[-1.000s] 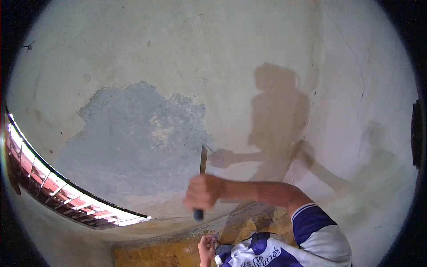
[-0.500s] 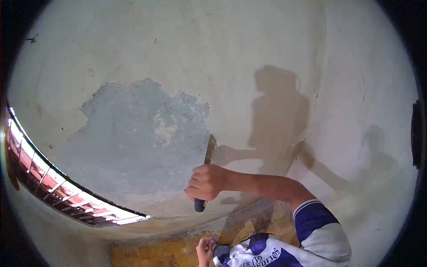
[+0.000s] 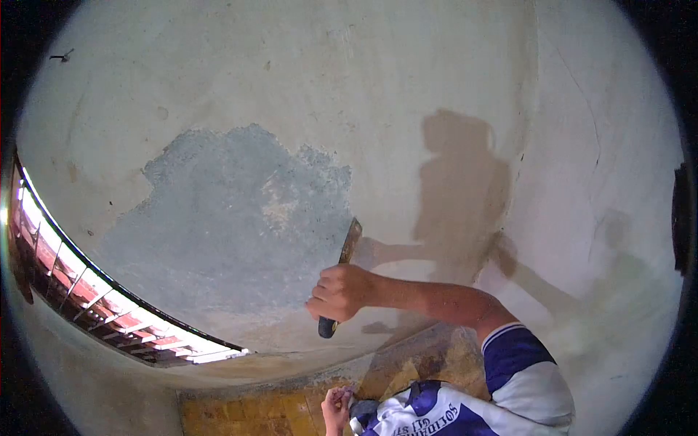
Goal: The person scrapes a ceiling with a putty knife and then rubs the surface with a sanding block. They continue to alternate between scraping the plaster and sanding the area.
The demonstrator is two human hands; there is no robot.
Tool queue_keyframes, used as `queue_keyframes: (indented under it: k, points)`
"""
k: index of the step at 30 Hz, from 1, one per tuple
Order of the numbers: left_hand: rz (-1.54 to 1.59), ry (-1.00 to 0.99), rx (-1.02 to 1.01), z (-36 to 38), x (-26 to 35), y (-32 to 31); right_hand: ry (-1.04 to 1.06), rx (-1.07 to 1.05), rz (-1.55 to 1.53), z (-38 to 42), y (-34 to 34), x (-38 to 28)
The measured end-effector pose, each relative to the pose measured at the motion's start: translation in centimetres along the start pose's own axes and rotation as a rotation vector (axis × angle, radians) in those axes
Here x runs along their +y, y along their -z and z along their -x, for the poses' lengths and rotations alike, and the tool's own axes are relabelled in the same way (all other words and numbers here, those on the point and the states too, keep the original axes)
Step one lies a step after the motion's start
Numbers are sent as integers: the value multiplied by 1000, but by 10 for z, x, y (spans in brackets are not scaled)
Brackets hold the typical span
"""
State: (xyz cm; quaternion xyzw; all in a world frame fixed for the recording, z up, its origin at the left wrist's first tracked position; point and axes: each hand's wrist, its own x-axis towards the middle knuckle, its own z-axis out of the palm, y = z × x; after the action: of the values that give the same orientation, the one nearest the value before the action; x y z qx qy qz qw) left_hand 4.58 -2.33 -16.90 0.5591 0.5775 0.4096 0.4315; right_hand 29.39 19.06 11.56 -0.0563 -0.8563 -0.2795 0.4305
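My right hand (image 3: 340, 292) is wrapped round the dark handle of a putty knife (image 3: 350, 241). Its blade points up, with the tip at the right edge of a bare grey patch (image 3: 211, 211) on the pale wall (image 3: 305, 65). Ragged paint borders the top of that patch, and a lighter smear marks its middle. Low in the view, my left hand (image 3: 335, 410) is held near my shirt with the fingers curled in. Something small and purplish shows at its fingertips, too small to name.
At left a barred window opening (image 3: 109, 309) curves down to the lower middle. A wall corner runs down to the right of my shadow (image 3: 462, 174), and a second wall (image 3: 603, 109) lies beyond. Yellowish floor tiles (image 3: 247, 416) lie below. A dark object (image 3: 681, 218) stands at the right edge.
The putty knife blade leans slightly further right, its tip still by the patch's right edge. The view has shifted a little. My left hand stays curled in the same place.
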Motion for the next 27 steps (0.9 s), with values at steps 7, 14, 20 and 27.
queue_keyframes:
  k: [7,14,20,27]
  points:
    - [-4,23,5,10,-15,4,-4,6,-22,-1,9,1]
    - [19,60,9,7,7,-1,82,-65,-18,-12,11,-2]
    - [-1,-7,29,5,-10,7,-1,82,-157,-27,9,-10]
    - [-9,46,51,13,16,6,-48,109,-89,-38,15,-9]
